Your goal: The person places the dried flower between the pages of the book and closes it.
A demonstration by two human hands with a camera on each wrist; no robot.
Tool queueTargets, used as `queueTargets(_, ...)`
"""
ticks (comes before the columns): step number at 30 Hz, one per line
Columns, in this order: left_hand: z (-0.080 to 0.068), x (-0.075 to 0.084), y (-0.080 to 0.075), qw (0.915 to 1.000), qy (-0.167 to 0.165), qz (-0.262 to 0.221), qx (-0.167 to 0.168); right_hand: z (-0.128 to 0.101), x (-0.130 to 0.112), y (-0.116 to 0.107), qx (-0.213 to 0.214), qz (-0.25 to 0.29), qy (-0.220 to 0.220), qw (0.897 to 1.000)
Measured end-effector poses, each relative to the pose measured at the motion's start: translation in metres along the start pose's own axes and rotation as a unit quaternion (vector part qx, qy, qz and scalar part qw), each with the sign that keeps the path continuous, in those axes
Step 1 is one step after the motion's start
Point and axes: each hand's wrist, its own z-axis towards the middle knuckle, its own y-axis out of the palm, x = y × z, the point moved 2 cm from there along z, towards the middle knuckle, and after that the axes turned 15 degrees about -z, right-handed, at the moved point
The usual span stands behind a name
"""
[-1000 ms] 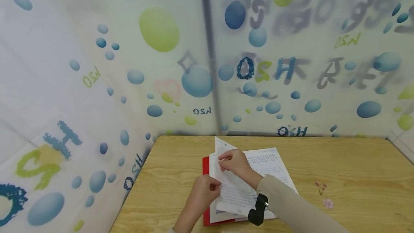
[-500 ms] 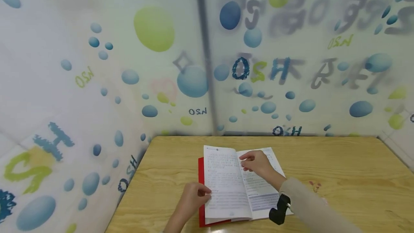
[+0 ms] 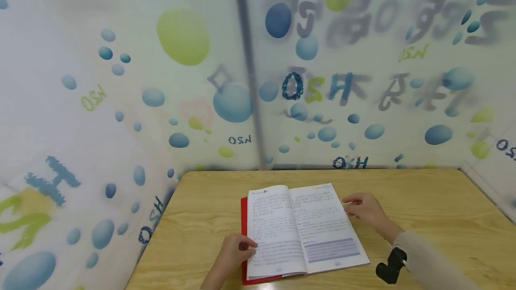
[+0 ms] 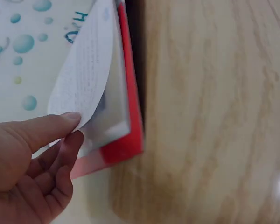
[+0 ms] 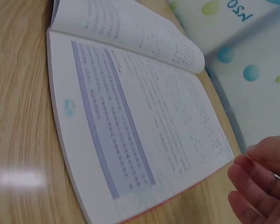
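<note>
An open book with printed white pages and a red cover lies on the wooden table. At its left edge, my left hand pinches a page between thumb and index finger; in the left wrist view that page curves up, apart from the pages under it. My right hand is at the far part of the book's right edge, fingers loosely bent. In the right wrist view its fingertips are right at the page corner, and the right-hand page lies flat, with a purple text box near its bottom.
The wooden table extends to both sides of the book. Behind it stands a pale wall covering printed with blue and green dots and lettering. A black device is strapped at the right wrist.
A raised page has come over to the left and lies on the left side of the book. My right hand has moved from over the pages to the right edge; the left hand stays at the left edge.
</note>
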Motion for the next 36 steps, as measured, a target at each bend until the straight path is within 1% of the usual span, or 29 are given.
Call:
queueTargets(3,0.002,-0.006,0.002,0.9998,-0.018,-0.006,0.0,-0.004,0.02,-0.013,0.01,-0.007,0.015,1.0)
queueTargets(6,0.004,-0.011,0.004,0.9997,-0.023,-0.007,0.004,-0.011,0.038,-0.024,0.013,-0.013,0.02,1.0)
queueTargets(8,0.004,-0.014,0.004,0.9997,-0.021,-0.006,0.009,-0.016,0.046,-0.029,0.012,-0.016,0.02,1.0)
queueTargets(10,0.004,-0.016,0.005,0.9998,-0.012,-0.004,0.014,-0.021,0.054,-0.035,0.01,-0.013,0.016,1.0)
queueTargets(14,0.003,-0.021,0.006,0.9995,0.002,0.004,0.031,-0.03,0.067,-0.046,0.005,-0.024,0.005,1.0)
queueTargets(19,0.003,-0.025,0.008,0.9984,0.014,0.008,0.054,-0.038,0.083,-0.055,-0.016,-0.032,0.008,0.999)
queueTargets(22,0.003,-0.027,0.008,0.9983,0.009,0.002,0.057,-0.044,0.094,-0.056,-0.032,-0.045,0.007,0.998)
queueTargets(26,0.002,-0.029,0.007,0.9982,0.002,-0.004,0.06,-0.052,0.106,-0.053,-0.052,-0.064,-0.009,0.997)
queueTargets(28,0.002,-0.029,0.007,0.998,0.01,-0.007,0.061,-0.056,0.11,-0.05,-0.06,-0.066,-0.023,0.996)
queueTargets(29,0.002,-0.029,0.007,0.998,0.014,-0.008,0.061,-0.058,0.111,-0.049,-0.059,-0.067,-0.032,0.995)
queueTargets(33,0.002,-0.029,0.007,0.998,0.025,-0.016,0.056,-0.065,0.116,-0.043,-0.04,-0.07,-0.04,0.996)
queueTargets(36,0.003,-0.03,0.006,0.9981,0.021,-0.018,0.055,-0.068,0.118,-0.039,-0.017,-0.069,-0.024,0.997)
